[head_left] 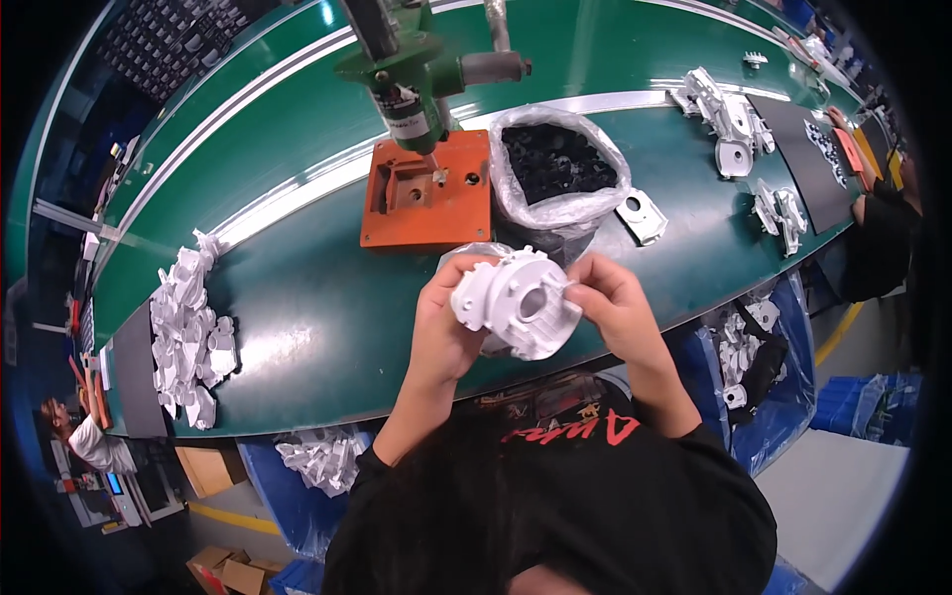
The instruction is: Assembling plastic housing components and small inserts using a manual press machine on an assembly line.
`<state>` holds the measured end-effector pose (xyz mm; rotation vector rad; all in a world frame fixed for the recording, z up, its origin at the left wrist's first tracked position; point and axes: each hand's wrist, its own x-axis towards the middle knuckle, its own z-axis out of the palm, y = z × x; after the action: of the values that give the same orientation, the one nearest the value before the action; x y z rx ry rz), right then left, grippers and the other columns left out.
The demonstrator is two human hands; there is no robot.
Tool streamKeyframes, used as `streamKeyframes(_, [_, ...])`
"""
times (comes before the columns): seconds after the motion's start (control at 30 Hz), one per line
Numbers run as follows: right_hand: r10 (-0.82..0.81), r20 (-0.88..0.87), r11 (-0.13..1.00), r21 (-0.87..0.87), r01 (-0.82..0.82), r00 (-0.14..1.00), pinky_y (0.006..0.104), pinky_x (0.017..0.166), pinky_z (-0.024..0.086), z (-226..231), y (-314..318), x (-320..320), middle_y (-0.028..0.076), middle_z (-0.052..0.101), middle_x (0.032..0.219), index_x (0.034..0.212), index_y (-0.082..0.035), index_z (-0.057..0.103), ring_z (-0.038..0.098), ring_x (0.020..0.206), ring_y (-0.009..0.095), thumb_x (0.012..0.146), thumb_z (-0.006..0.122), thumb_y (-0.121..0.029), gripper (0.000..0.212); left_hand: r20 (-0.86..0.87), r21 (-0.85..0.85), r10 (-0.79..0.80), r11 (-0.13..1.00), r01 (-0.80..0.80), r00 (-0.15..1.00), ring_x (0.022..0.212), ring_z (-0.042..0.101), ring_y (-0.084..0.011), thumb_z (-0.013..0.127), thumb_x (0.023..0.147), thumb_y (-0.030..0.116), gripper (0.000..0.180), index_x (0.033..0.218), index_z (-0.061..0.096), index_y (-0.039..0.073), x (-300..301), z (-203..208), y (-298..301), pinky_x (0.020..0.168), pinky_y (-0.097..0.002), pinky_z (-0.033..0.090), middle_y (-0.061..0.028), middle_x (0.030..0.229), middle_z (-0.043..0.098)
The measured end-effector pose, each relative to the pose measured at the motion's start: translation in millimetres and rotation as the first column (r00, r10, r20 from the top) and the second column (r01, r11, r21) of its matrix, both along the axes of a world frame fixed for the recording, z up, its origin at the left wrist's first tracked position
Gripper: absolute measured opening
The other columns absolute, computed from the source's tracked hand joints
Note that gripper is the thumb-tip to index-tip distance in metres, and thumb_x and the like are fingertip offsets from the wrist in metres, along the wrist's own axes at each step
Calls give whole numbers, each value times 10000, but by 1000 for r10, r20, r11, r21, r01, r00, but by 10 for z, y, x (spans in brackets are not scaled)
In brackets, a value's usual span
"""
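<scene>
A white moulded plastic housing (548, 337) with a round hole in its middle is held up before me, above the near edge of the green bench. My left hand (446, 317) is closed around its left side. On the right side, my right hand (613, 302) pinches the rim with thumb and fingers; whether a small piece is between those fingers is hidden. Just beyond the housing stands an orange press fixture (426, 193) with a recessed nest, beneath a green arbor press (407, 74). Next to it is a clear plastic bag (511, 203) of small black parts.
White plastic parts (188, 337) lie heaped at the bench's left, and more (732, 124) at the right. One flat white part (643, 216) lies beside the bag. Blue-lined bins (793, 372) stand below the near edge. Other people (99, 441) work at both ends.
</scene>
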<state>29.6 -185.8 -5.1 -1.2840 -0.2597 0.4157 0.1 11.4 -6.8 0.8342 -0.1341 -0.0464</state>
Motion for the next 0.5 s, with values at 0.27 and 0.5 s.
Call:
streamKeyframes(0.27, [42,65,999,-37,-40,997,219,706,450,36,74,4,32,601,874,1081,28,537,563,800,84,894,558,-70,212,-136,-158,57,984,-78,989,1119,558,-233,481,926,134,297,1185,454,-8,-65,71,-20,959,-400,445,-127,1241,526])
streamKeyframes(0.5, [-3,257,997,-78,24,966,223,723,439,27,128,119,29,595,899,939,22,597,551,818,92,869,602,-82,126,-49,220,150,966,-136,987,952,605,-169,529,928,103,286,1160,397,-1,-99,67,-11,836,-294,482,-161,1073,593])
